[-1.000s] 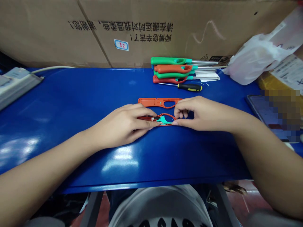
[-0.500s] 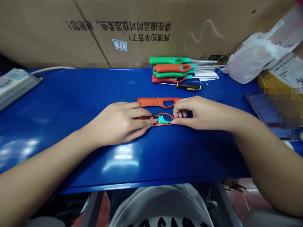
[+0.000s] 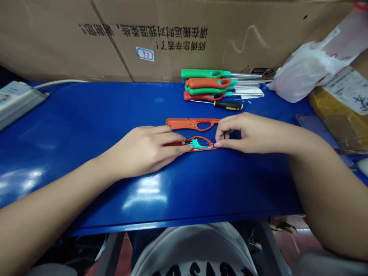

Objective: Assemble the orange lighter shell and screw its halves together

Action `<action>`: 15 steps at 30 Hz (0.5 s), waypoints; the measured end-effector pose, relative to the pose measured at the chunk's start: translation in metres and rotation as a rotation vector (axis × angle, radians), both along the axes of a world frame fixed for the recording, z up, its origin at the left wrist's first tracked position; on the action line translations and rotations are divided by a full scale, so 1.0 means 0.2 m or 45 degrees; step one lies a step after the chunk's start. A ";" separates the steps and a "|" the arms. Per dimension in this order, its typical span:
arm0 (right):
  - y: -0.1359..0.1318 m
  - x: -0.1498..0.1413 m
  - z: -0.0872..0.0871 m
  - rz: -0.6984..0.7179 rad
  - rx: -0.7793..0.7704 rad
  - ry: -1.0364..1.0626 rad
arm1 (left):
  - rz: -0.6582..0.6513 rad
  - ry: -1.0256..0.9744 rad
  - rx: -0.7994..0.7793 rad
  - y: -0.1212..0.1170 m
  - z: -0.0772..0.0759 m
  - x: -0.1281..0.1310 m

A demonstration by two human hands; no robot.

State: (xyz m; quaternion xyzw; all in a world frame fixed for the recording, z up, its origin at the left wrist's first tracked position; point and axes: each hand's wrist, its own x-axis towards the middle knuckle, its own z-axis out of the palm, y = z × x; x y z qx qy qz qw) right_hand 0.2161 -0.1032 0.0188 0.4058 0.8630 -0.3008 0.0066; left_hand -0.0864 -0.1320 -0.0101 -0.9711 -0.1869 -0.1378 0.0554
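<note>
An open orange lighter shell half [image 3: 201, 147] lies on the blue table [image 3: 86, 126], with a teal trigger piece [image 3: 196, 143] seated inside it. My left hand [image 3: 146, 149] lies over the shell's left part, fingers pressed down on it. My right hand [image 3: 244, 132] pinches the shell's right end between thumb and fingertips. Just behind, a second orange shell half [image 3: 191, 123] rests flat and free of both hands.
A stack of green and orange long lighters [image 3: 208, 84] and a black-and-yellow screwdriver [image 3: 227, 104] sit behind. A cardboard box [image 3: 172, 34] walls the back. A white plastic bag [image 3: 304, 69] and yellow package [image 3: 339, 115] are at right, a grey power strip [image 3: 17, 103] at left.
My right hand has slid a little to the right along the shell's end. The left hand stays pressed in place.
</note>
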 end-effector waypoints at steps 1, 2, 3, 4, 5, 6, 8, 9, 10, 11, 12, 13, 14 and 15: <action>0.00 0.00 0.00 -0.010 -0.005 -0.007 | 0.012 0.031 0.000 0.00 0.00 0.00; 0.00 0.00 0.00 -0.024 -0.013 -0.010 | 0.027 0.064 -0.002 0.00 0.01 0.00; 0.00 -0.01 0.00 -0.039 -0.024 -0.012 | 0.040 0.092 -0.009 0.00 0.01 0.01; 0.00 -0.01 0.00 -0.055 -0.034 -0.011 | 0.051 0.111 -0.021 0.00 0.01 0.01; 0.00 -0.02 0.00 -0.074 -0.045 -0.007 | 0.058 0.121 -0.037 0.00 0.01 0.02; 0.00 -0.03 0.00 -0.096 -0.057 -0.005 | 0.059 0.123 -0.053 0.00 0.01 0.02; -0.01 -0.03 0.00 -0.140 -0.082 -0.007 | 0.059 0.117 -0.079 0.00 0.01 0.02; -0.01 -0.04 0.00 -0.156 -0.090 -0.015 | 0.057 0.112 -0.086 0.00 0.01 0.02; -0.01 -0.04 0.01 -0.160 -0.090 -0.025 | 0.056 0.107 -0.090 0.00 0.01 0.02; -0.02 -0.04 0.01 -0.153 -0.084 -0.031 | 0.054 0.102 -0.094 0.00 0.01 0.02; -0.02 -0.04 0.01 -0.139 -0.070 -0.029 | 0.053 0.097 -0.098 0.00 0.01 0.02; -0.02 -0.04 0.01 -0.122 -0.054 -0.019 | 0.052 0.091 -0.102 0.00 0.01 0.02; -0.02 -0.04 0.01 -0.107 -0.040 -0.005 | 0.049 0.083 -0.103 0.00 0.00 0.02; -0.02 -0.05 0.01 -0.100 -0.026 0.011 | 0.047 0.075 -0.101 0.00 0.00 0.02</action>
